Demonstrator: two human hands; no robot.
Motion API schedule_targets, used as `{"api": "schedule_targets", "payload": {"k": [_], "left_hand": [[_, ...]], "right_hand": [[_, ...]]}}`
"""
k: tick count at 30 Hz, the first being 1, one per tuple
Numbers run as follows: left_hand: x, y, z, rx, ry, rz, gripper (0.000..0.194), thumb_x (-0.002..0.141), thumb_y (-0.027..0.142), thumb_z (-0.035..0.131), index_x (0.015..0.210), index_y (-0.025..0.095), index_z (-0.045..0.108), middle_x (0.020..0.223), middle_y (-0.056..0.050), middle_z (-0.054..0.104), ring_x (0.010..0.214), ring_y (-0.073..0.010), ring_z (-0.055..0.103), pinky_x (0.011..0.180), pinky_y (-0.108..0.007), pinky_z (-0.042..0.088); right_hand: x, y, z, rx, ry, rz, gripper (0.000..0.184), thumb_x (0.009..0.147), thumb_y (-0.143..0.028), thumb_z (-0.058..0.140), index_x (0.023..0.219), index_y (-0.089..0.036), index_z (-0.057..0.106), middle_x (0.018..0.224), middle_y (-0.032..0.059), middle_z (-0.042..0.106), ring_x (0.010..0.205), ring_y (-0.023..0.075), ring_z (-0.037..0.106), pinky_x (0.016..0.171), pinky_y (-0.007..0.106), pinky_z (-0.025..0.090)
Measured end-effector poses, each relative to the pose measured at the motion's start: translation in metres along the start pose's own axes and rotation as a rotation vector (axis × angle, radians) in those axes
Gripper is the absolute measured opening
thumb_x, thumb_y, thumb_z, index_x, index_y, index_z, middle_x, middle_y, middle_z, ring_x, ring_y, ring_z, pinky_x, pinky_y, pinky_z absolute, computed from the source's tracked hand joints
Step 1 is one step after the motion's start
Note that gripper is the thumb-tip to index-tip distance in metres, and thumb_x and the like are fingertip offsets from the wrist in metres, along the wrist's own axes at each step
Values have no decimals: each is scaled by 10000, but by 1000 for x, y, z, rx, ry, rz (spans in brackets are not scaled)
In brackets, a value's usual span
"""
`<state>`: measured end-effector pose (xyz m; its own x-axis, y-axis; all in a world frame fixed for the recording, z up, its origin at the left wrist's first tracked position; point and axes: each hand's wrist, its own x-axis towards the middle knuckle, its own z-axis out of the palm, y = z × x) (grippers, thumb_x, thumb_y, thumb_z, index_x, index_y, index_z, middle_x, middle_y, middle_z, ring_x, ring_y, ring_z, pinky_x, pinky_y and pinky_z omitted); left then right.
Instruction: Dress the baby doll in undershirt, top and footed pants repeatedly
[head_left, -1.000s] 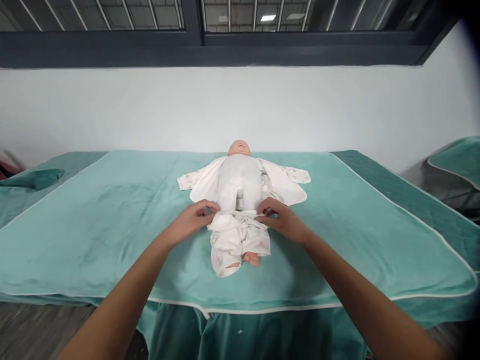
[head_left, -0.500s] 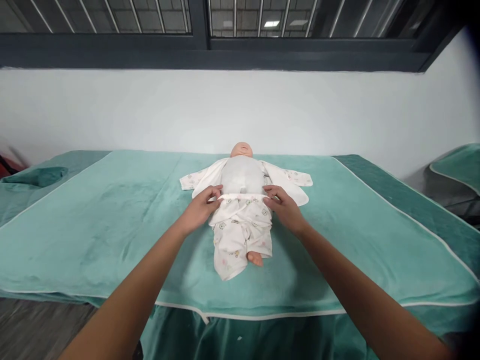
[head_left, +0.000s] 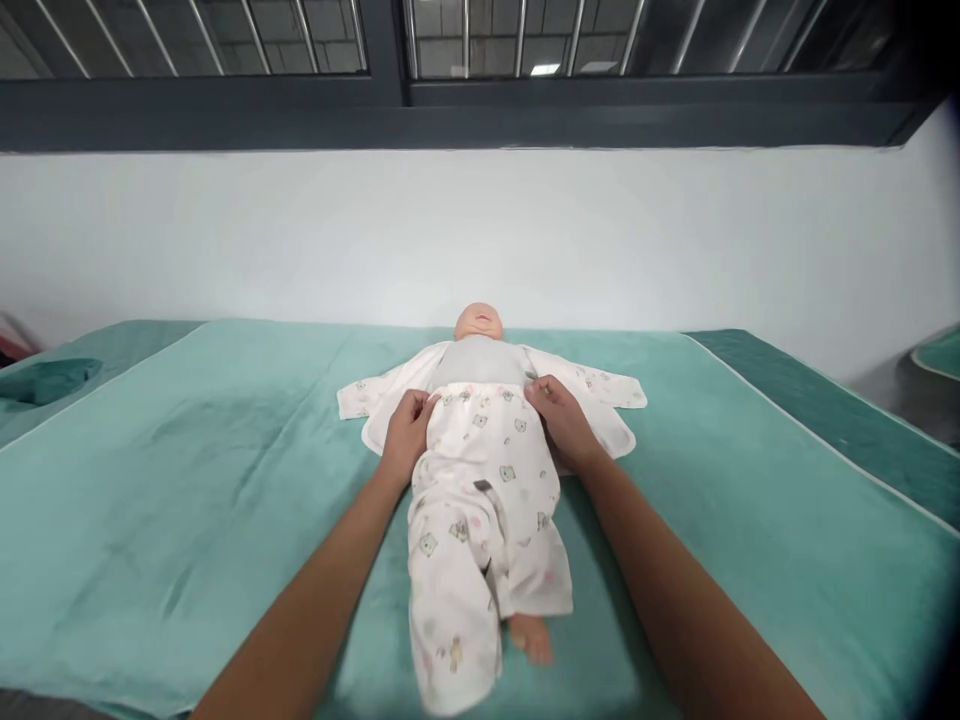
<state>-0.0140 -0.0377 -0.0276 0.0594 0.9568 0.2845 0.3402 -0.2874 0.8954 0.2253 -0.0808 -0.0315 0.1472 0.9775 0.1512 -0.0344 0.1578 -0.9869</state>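
A baby doll lies on its back, head toward the wall. Its white patterned trousers reach up over the lower part of the grey torso. My left hand is closed on the waistband at the left side, and my right hand grips it at the right. A white jacket lies spread open beneath the doll, sleeves out to both sides. One bare foot sticks out of the right trouser leg; the other foot is hidden inside the left leg.
A light green blanket covers the bed under the doll. Darker green cloth shows along the right side. Behind stands a white wall, with a dark-framed barred window above it. A folded green cloth lies at far left.
The waistband has moved up the torso with both hands, and the trousers are stretched smoother. The doll looks larger and nearer in view. More of the bare foot shows.
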Motion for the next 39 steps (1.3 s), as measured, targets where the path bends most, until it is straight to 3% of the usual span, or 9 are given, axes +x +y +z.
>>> {"api": "schedule_targets", "payload": {"k": [3,8,12,17,23,30,35,39], "left_hand": [[-9,-7,-5,-20,-77,-54,310,905,524,519,880,219,567,825,17,577,795,-154,517,724,-261,404],[-11,9,-24,-21,-243,-192,375,919,566,488,812,211,546,780,35,510,753,-132,448,671,-226,350],[-9,15,-34,-191,-418,-366,381,899,586,516,846,211,555,732,44,421,643,-104,346,563,-205,286],[-9,9,-35,-406,-503,-491,305,867,509,618,998,235,636,863,15,566,766,-118,505,650,-197,410],[-6,-2,-36,-574,-628,-574,375,841,346,696,1198,237,657,1083,-55,687,1009,-188,630,899,-295,505],[-10,-10,-32,-719,-565,-529,411,817,247,724,1223,214,665,1167,-82,702,1002,-192,671,850,-274,535],[-16,-5,-20,-885,-444,-471,421,822,246,701,1232,159,665,1137,-114,719,992,-235,689,819,-300,555],[-17,0,-13,-925,-392,-460,416,821,235,690,1227,142,674,1106,-115,735,989,-256,699,866,-332,560]], "right_hand": [[-1,3,-9,60,-117,59,307,857,-514,617,841,-238,482,654,-63,453,580,115,400,548,239,317],[1,-12,-26,-2,-270,109,248,874,-441,648,837,-222,536,714,-47,424,648,108,386,595,245,310],[-1,-18,-37,36,-417,134,128,871,-337,666,900,-228,605,818,-13,525,744,130,468,685,273,374],[-8,-21,-40,90,-512,166,197,788,-208,740,952,-243,637,964,21,616,917,180,563,820,324,427],[-11,-16,-39,-27,-464,213,201,743,-233,772,894,-226,639,930,14,638,880,176,569,808,327,439],[-16,-20,-33,-77,-451,64,125,760,-274,730,812,-214,635,930,22,612,928,211,560,865,362,428],[-16,-14,-13,25,-183,-41,162,749,-214,684,704,-215,528,904,-4,581,872,175,523,781,307,411],[-15,-12,1,78,22,-13,258,780,-271,662,663,-209,441,884,-15,581,783,149,485,680,277,369]]}}
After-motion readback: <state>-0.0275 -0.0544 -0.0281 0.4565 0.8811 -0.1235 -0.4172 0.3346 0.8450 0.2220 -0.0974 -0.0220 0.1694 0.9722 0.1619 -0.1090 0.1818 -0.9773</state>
